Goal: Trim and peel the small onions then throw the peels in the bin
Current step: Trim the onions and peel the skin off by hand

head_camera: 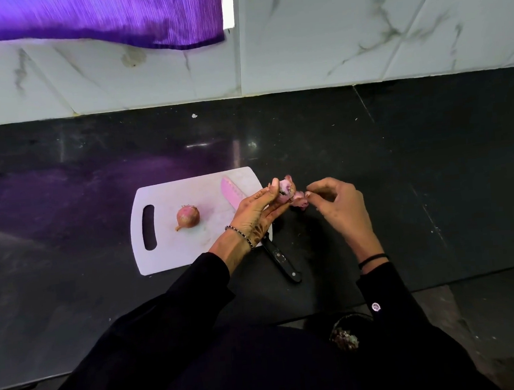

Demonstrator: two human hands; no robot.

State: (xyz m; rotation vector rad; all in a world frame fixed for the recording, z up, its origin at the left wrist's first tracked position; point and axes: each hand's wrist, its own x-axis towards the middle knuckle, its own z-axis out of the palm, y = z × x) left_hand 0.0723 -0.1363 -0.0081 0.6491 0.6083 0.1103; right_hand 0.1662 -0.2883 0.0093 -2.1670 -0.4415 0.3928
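Note:
My left hand (258, 208) holds a small pink onion (286, 187) above the right edge of the white cutting board (168, 257). My right hand (339, 206) pinches a strip of pink peel (300, 200) that hangs from that onion. A second small onion (187, 216), still in its brown-pink skin, lies on the middle of the board. A knife (280, 259) with a black handle lies across the board's right side, its blade (232, 193) partly under my left hand. A dark bin (346, 334) with peels in it shows below the counter edge, partly hidden by my right sleeve.
The board sits on a black stone counter (400, 159) backed by a white marble-tiled wall (360, 33). A purple curtain (97, 19) hangs at the top left. The counter's front edge runs just beneath my forearms.

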